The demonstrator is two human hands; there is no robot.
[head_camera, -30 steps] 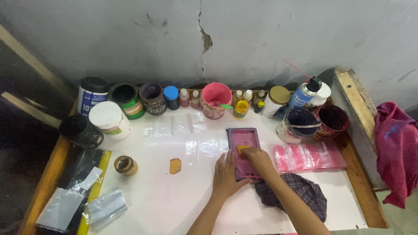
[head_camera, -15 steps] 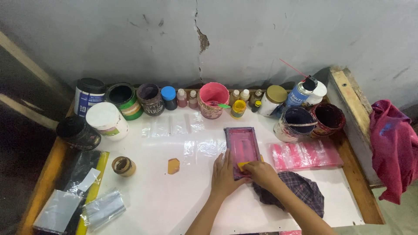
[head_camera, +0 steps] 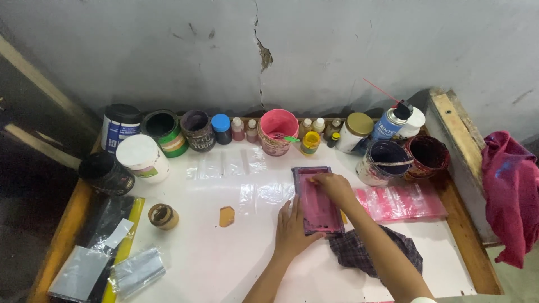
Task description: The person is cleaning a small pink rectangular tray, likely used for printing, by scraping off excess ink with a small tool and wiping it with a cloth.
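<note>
While my left hand [head_camera: 293, 227] lies flat with fingers spread against the near-left edge of the small pink printing frame [head_camera: 318, 199], pinning it to the white table [head_camera: 224, 252], my right hand [head_camera: 332, 185] sits over the frame's far end, fingers curled down on something I cannot make out. The frame lies just right of centre; a dark checked rag [head_camera: 370, 252] touches its corner at 5 o'clock, and a stack of pink plastic sleeves [head_camera: 401, 202] lies at 3 o'clock. Open ink tubs [head_camera: 275, 130] line the wall at 12 o'clock. I judge a print pass across the mesh is in hand; the next pull wants steady pressure and a frame that does not slide.
</note>
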